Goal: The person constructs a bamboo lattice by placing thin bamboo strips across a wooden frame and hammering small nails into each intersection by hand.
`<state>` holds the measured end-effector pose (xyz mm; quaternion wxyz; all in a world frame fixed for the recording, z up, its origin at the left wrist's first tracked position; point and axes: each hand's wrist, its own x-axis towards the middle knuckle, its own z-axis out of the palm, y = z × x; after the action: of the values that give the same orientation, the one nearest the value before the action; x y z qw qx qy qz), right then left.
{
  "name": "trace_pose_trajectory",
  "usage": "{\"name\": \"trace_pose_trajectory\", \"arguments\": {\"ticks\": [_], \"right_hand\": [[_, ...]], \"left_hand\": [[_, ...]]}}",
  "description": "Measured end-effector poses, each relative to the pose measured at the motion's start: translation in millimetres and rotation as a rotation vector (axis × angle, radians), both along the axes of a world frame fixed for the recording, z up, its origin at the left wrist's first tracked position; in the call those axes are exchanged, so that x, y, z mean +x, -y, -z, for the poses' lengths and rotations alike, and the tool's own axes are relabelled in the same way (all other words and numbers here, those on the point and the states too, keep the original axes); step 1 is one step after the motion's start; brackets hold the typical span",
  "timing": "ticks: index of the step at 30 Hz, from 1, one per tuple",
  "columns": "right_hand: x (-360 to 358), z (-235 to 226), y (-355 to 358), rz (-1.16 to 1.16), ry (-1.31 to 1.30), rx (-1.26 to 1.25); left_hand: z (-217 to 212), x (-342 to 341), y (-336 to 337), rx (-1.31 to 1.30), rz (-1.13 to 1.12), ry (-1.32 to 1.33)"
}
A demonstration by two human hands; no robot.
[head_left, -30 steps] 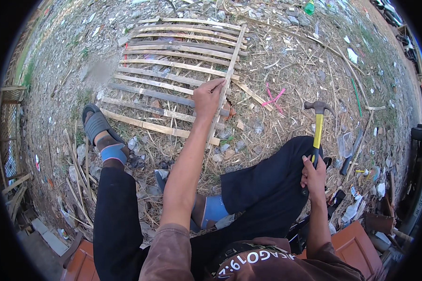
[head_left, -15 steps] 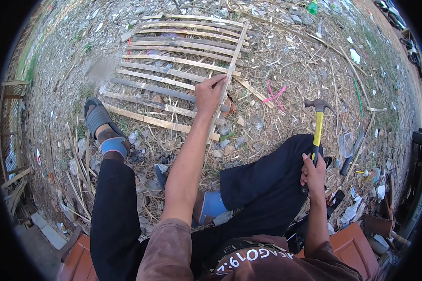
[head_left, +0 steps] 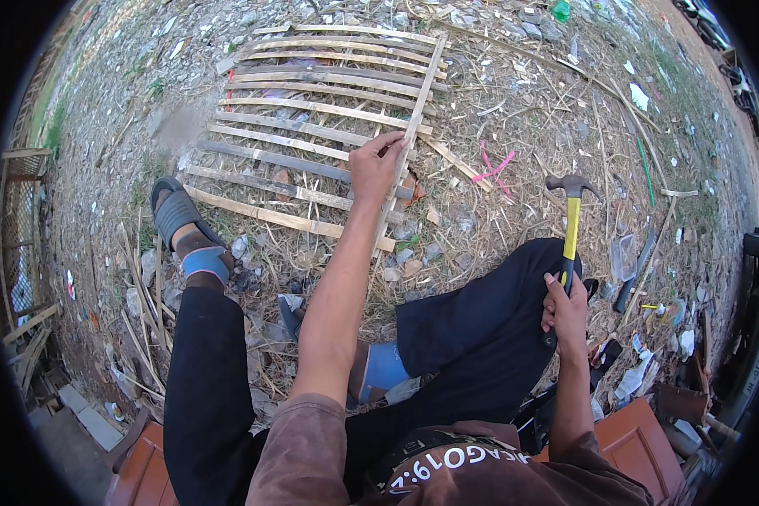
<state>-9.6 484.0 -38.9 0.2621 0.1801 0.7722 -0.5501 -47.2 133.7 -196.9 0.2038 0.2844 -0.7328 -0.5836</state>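
Observation:
My right hand (head_left: 564, 308) is wrapped round the dark grip of a claw hammer (head_left: 573, 221). The hammer stands head up, with a yellow section on its handle, just above my right knee. With thumb and fingers, my left hand (head_left: 373, 173) pinches a narrow wooden strip (head_left: 422, 94). This strip runs across the right ends of several long, roughly parallel wooden slats (head_left: 304, 105) lying on the ground. Its near end is partly hidden behind my left hand and forearm. Whether a nail is between my left fingers, I cannot tell.
Pink ribbon (head_left: 492, 170) lies on the straw-strewn ground to the right of the slats. A clear plastic container (head_left: 623, 256) and a dark-bladed tool (head_left: 635, 274) lie beyond my right knee. My sandalled left foot (head_left: 181, 219) rests beside the nearest slats. Loose sticks (head_left: 149, 304) lie at the left.
Both hands keep their grips. My left hand has shifted very slightly to the left, and the hammer has tipped a little.

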Motion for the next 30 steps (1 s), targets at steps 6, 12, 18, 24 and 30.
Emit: {"name": "trace_pose_trajectory", "arguments": {"ticks": [6,12,18,24,30], "right_hand": [[-1,-2,2,0.001,0.015,0.005],[-2,1,0,-0.029,0.011,0.012],[8,-2,12,-0.139,-0.061,0.082],[0,21,45,-0.393,-0.185,0.021],[-1,30,55,-0.563,-0.368,0.203]], "left_hand": [[0,1,0,0.044,-0.014,-0.016],[6,0,1,0.033,-0.023,-0.091],[2,2,1,-0.054,0.035,0.046],[8,1,3,-0.058,-0.062,-0.139],[3,2,7,0.002,0.042,0.003]]}}
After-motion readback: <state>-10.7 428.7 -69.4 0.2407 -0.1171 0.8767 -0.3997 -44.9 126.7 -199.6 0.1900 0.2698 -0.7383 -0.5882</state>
